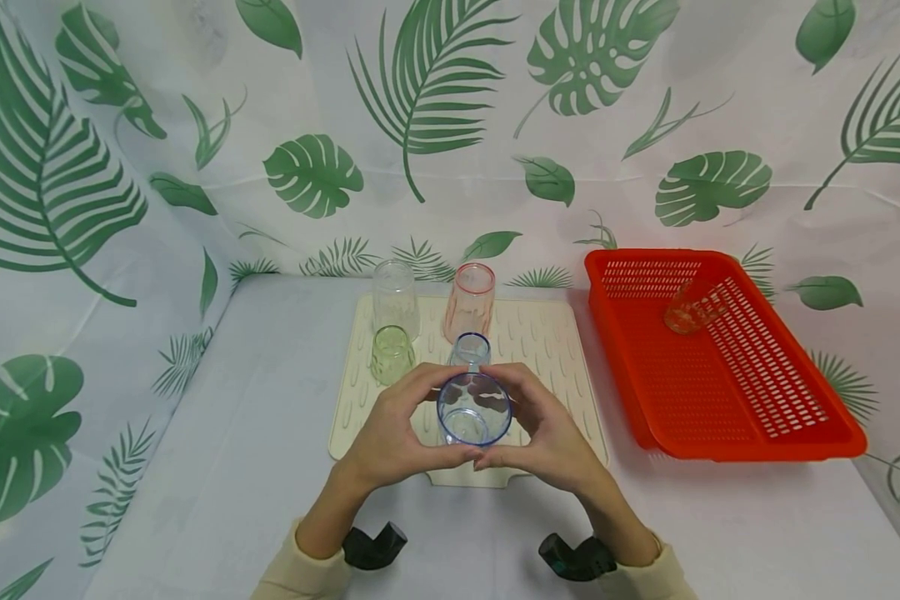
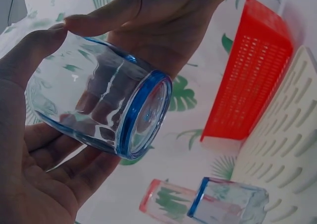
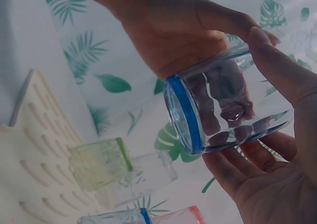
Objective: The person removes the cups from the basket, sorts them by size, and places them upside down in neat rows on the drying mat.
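Between both hands, over the front of a cream drip board (image 1: 547, 350), is a clear blue-tinted drinking glass (image 1: 468, 423) with a blue rim. My left hand (image 1: 397, 429) curves round its left side, and my right hand (image 1: 547, 429) grips the right side. The two thumbs meet at the near side. In the left wrist view the glass (image 2: 99, 97) lies tilted, its thick base toward the board. Just beyond it a small blue-rimmed glass (image 1: 470, 347) stands on the board, partly covered by the hands. Fingers show through the wall of the glass (image 3: 223, 105) in the right wrist view.
Also on the board are a small green glass (image 1: 392, 356), a tall clear glass (image 1: 395, 302) and a tall pink glass (image 1: 468, 307). A red plastic basket (image 1: 690, 400) stands at the right, with one clear glass (image 1: 688, 313) lying inside near its back. Leaf-printed cloth hangs behind.
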